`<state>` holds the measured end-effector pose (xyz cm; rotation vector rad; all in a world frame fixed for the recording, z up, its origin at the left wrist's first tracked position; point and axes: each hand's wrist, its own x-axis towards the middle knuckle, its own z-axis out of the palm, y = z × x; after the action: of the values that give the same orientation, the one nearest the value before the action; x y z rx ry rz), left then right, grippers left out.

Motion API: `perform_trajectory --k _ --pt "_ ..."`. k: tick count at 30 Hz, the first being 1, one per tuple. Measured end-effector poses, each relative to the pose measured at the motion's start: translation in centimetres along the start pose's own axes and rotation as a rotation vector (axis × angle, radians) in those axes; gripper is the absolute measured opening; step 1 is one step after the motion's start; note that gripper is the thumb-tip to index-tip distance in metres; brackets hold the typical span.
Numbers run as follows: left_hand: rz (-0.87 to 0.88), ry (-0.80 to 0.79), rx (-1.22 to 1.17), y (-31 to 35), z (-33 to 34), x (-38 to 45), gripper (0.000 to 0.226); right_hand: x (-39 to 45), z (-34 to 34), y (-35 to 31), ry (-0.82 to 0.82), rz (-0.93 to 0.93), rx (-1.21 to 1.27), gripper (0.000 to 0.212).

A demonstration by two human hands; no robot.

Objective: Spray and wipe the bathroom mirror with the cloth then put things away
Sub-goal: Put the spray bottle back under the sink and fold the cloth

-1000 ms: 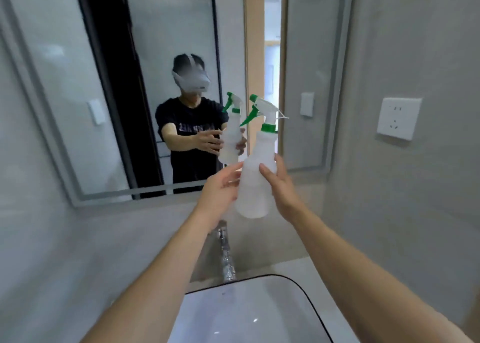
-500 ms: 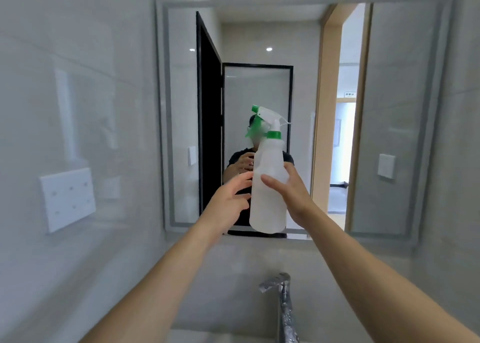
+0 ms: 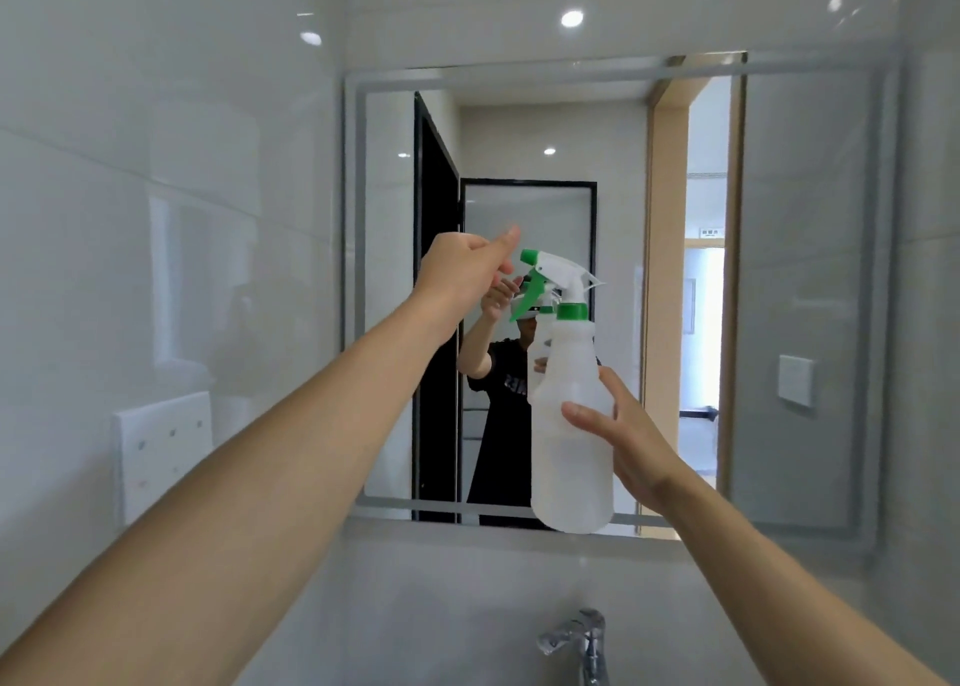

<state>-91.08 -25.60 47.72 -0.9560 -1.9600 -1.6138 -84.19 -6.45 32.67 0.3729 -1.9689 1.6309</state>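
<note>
Spray bottle [image 3: 571, 425] raised before the mirror [image 3: 805, 269], frame centre.
Right hand [image 3: 631, 438] grasps its body; left hand [image 3: 462, 269], fingers curled and holding nothing, sits beside the green nozzle [image 3: 529, 256].

Glossy grey tiled walls [image 3: 156, 217] (ceiling spotlights reflected), chrome tap [image 3: 584, 638]

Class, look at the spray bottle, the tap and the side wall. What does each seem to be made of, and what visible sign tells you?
Spray bottle: looks like translucent matte plastic, since its body is milky and light passes through; the green-and-white trigger head is opaque plastic.
Tap: probably chromed metal, mirror-bright with sharp highlights.
Wall: likely glossy glazed tile, showing reflections and a joint line.
</note>
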Motion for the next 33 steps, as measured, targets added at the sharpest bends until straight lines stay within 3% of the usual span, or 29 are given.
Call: perform_trajectory --k 4,15,21,27,33 --pt "0.035 -0.048 -0.03 -0.6 1.4 -0.2 0.042 -0.9 -0.5 -0.1 -0.005 0.006 -0.046 0.078" --pt "0.138 -0.134 0.0 -0.7 2.8 0.6 0.029 -2.1 -1.8 -0.6 -0.003 0.023 -0.097 0.072" --pt "0.229 -0.164 0.009 -0.2 3.2 0.3 0.005 -2.4 -2.1 -0.8 0.03 0.028 -0.079 0.072" --pt "0.15 -0.069 0.02 0.2 3.5 0.1 0.04 -2.7 -2.2 -1.2 0.027 0.017 -0.095 0.074" --pt "0.22 -0.088 0.077 0.3 3.7 -0.1 0.027 -2.9 -1.9 -1.1 0.025 0.04 -0.103 0.075"
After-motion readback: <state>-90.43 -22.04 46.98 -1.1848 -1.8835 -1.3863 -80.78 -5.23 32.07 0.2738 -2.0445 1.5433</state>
